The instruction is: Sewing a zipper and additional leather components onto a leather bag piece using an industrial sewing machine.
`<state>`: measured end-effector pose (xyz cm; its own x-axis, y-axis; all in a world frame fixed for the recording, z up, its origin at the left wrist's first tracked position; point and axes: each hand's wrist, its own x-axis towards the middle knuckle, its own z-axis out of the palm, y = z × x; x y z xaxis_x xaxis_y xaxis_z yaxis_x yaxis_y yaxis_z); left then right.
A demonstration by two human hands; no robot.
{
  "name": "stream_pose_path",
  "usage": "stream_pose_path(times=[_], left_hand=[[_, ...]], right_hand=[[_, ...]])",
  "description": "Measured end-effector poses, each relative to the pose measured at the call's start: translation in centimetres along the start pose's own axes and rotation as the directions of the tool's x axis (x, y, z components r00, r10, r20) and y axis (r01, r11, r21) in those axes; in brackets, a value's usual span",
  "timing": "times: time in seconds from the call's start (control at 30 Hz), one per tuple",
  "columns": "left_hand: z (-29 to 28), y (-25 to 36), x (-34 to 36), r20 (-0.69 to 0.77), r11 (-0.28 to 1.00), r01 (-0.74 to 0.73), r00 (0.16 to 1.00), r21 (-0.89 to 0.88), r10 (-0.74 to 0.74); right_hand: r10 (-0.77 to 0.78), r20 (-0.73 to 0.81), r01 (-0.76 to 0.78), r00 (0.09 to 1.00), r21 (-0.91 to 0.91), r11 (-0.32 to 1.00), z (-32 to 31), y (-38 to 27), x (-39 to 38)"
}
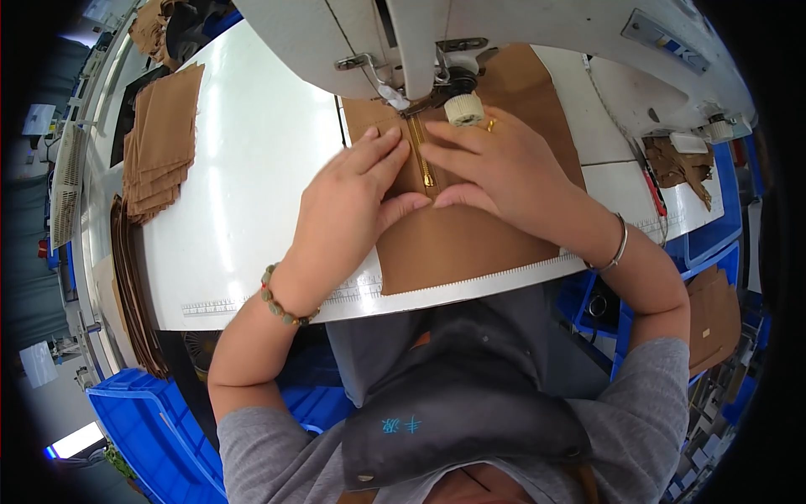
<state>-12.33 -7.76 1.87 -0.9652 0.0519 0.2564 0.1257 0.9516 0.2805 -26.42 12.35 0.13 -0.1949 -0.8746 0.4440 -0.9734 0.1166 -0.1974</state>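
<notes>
Brown fabric piece (470, 239) laid flat on white counter (252, 168), under sewing machine (437, 34); gold zipper (422, 155) run down its middle toward presser foot (424, 101).

Left hand (353, 202) spread flat, fingers extended, pressed on fabric left of zipper; nothing gripped. Right hand (495, 164) likewise flat, right of zipper, fingertips at zipper edge.

Fabric judged light, limp, easily shifted or puckered; best controlled by flat palm pressure either side of zipper, not pinched.

Stack of brown pieces (164, 143) seen at far left.

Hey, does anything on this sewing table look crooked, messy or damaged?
Nothing looks damaged. The brown fabric lies flat under both hands, with the gold zipper running straight to the presser foot. Only the stack of brown pieces at left is fanned unevenly.
</notes>
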Motion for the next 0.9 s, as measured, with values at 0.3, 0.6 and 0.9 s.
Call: stream_pose_path(times=[0.3, 0.6, 0.9], left_hand=[[0.2, 2.1, -2.6, -0.023, 0.996, -0.011, 1.0, -0.089, 0.009], [-0.3, 1.4, -2.1, -0.01, 0.994, -0.112, 0.994, 0.007, 0.112], [0.0, 0.0, -0.2, -0.04, 0.99, -0.126, 0.991, 0.059, 0.129]], right_hand=[[-0.033, 0.021, 0.032, 0.999, 0.03, 0.999, -0.4, -0.8, -1.1], [0.027, 0.13, -0.026, 0.991, -0.008, 1.0, -1.7, -2.9, -2.2], [0.067, 0.19, -0.058, 0.979, -0.051, 0.997, -1.6, -1.4, -0.1]])
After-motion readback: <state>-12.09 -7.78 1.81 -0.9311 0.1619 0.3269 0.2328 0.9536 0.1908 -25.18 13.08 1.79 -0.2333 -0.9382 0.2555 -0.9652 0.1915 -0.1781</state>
